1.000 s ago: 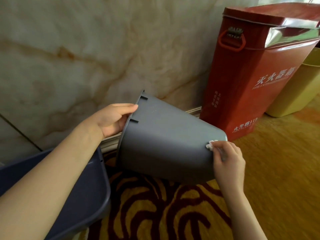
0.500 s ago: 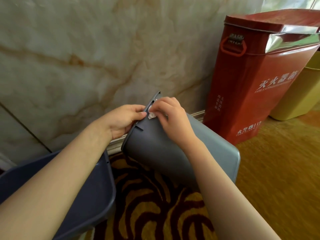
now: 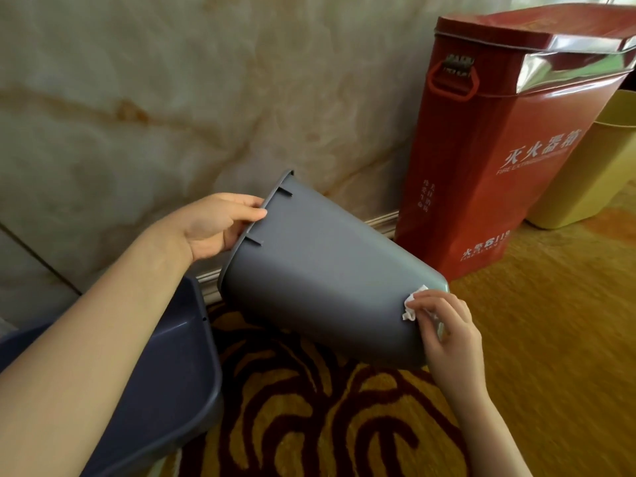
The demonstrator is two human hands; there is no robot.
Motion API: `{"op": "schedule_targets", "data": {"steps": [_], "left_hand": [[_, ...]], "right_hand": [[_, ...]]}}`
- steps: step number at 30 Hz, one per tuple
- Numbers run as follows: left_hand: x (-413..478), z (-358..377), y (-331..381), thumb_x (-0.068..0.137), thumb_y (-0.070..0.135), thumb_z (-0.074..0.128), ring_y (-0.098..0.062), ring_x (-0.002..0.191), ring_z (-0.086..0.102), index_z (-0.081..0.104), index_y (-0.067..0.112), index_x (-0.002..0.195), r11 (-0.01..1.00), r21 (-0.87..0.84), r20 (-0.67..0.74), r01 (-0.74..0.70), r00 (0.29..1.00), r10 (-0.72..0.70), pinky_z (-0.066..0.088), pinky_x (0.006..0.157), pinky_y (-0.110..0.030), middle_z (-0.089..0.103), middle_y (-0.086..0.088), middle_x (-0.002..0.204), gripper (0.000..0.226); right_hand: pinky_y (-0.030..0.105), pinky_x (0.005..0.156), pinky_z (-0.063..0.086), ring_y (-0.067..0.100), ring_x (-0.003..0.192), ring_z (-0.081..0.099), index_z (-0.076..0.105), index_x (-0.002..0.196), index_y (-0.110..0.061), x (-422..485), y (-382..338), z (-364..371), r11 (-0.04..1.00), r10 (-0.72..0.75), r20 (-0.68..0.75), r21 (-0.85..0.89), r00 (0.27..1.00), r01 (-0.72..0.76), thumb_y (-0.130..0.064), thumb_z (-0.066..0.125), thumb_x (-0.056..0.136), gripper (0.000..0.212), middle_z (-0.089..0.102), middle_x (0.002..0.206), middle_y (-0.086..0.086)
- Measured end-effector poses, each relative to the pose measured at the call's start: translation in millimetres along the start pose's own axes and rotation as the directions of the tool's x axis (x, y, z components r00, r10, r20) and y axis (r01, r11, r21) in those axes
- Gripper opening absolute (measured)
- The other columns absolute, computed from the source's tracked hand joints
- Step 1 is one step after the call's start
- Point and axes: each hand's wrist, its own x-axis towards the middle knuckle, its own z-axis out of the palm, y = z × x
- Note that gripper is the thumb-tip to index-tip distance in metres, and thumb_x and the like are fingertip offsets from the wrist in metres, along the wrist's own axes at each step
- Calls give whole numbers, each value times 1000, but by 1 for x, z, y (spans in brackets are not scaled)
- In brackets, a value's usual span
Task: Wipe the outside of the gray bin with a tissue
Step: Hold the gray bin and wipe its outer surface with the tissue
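Two hands on the job: my left hand point(image 3: 220, 225) pinches the rim of the gray bin point(image 3: 323, 270), which I hold tipped on its side above the patterned carpet point(image 3: 309, 407), mouth toward the marble wall point(image 3: 172, 98). My right hand point(image 3: 444, 328) presses a small wad of tissue point(image 3: 413, 304) against the outer wall near the base corner. Risks, as I judge them: the rim grip is only fingertips, so a firm stroke could twist the bin loose; the tissue is small and may tear or slip off the base edge; the underside is hidden from me and could go unwiped. The red extinguisher box point(image 3: 499, 149) stands close behind.
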Motion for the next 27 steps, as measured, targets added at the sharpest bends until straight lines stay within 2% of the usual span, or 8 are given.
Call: {"op": "schedule_targets", "data": {"steps": [6, 8, 11, 13, 18, 22, 24, 27], "left_hand": [[5, 12, 16, 89, 47, 45, -7, 45, 61, 62, 23, 99, 980, 191, -16, 61, 998, -59, 48, 42, -16, 69, 8, 59, 31], [8, 20, 17, 88, 52, 43, -5, 58, 69, 64, 26, 99, 969, 238, -72, 65, 996, -49, 51, 51, -17, 74, 11, 68, 35], [14, 30, 16, 90, 46, 46, -19, 100, 65, 64, 12, 109, 958, 281, -195, 60, 981, -5, 52, 88, -35, 70, -6, 109, 43], [15, 34, 17, 92, 37, 47, -28, 108, 60, 62, 5, 112, 949, 310, -263, 52, 964, 33, 45, 99, -44, 64, -14, 117, 41], [13, 30, 14, 94, 28, 46, -28, 94, 61, 62, 4, 105, 952, 304, -269, 40, 962, 45, 48, 91, -38, 63, -15, 106, 31], [12, 28, 12, 95, 27, 44, -22, 86, 63, 64, 7, 100, 959, 285, -244, 9, 968, 64, 51, 79, -33, 66, -9, 95, 28], [11, 30, 13, 95, 27, 44, -18, 82, 63, 65, 9, 96, 961, 277, -203, -8, 977, 67, 51, 71, -29, 67, -5, 90, 28], [10, 31, 15, 94, 28, 45, -19, 81, 64, 66, 11, 94, 962, 270, -155, -27, 985, 71, 52, 73, -30, 68, -5, 90, 27]], "right_hand": [[6, 86, 34, 10, 98, 54, 64, 86, -19, -30, -4, -1, 1000, -5, -78, 18, 997, 7, 2, 61, 81, 22, 61, 95, -11], [9, 85, 35, 6, 98, 52, 64, 87, -19, -40, -5, 0, 999, -32, -75, 34, 997, 35, -3, 59, 84, 17, 59, 98, -17], [12, 83, 38, 5, 99, 50, 63, 89, -22, -51, -6, 1, 998, -54, -52, 42, 997, 56, -8, 57, 86, 16, 56, 101, -20], [18, 79, 43, 6, 99, 50, 63, 90, -21, -59, -1, 1, 999, -37, -63, 16, 997, 38, -5, 58, 86, 17, 55, 100, -19], [8, 74, 41, 12, 90, 55, 59, 85, -14, -74, 10, -12, 980, 196, -209, 12, 958, -198, 14, 58, 78, 29, 58, 89, 7], [6, 79, 40, -2, 88, 50, 61, 87, -7, -40, -13, -23, 995, 101, -353, 37, 930, -94, 8, 59, 82, 16, 58, 89, 7], [10, 81, 40, 6, 89, 51, 62, 87, -8, -14, -37, -15, 998, -13, -288, 57, 957, 31, 1, 57, 82, 12, 57, 90, 4], [16, 82, 37, 11, 90, 50, 62, 85, -11, 5, -63, 9, 987, -149, -43, 47, 988, 151, 2, 56, 81, 15, 57, 91, 0]]}}
